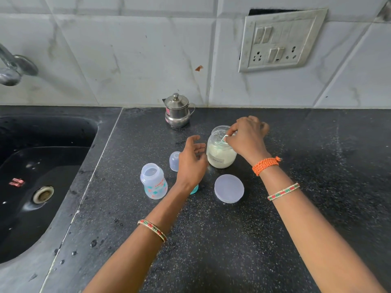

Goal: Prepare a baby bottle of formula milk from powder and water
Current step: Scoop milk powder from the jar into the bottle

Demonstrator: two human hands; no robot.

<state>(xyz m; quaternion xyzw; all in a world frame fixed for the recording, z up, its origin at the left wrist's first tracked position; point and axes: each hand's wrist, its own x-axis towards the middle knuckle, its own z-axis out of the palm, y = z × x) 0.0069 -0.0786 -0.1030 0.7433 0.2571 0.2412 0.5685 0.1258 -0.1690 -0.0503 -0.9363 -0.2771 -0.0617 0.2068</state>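
Observation:
An open clear baby bottle (153,182) with coloured print stands on the black counter. Its clear cap (174,161) stands just behind it. A teal ring (194,189) is mostly hidden under my left wrist. The glass jar of white formula powder (220,152) stands open, and its round lid (229,188) lies in front of it. My right hand (246,137) is over the jar mouth, fingers pinched on a small white scoop (224,138) that dips into the jar. My left hand (192,160) hovers open just left of the jar, holding nothing.
A small lidded steel pot (177,111) stands at the back by the tiled wall. A black sink (31,176) with a tap (12,68) lies to the left. A switch and socket plate (281,41) is on the wall.

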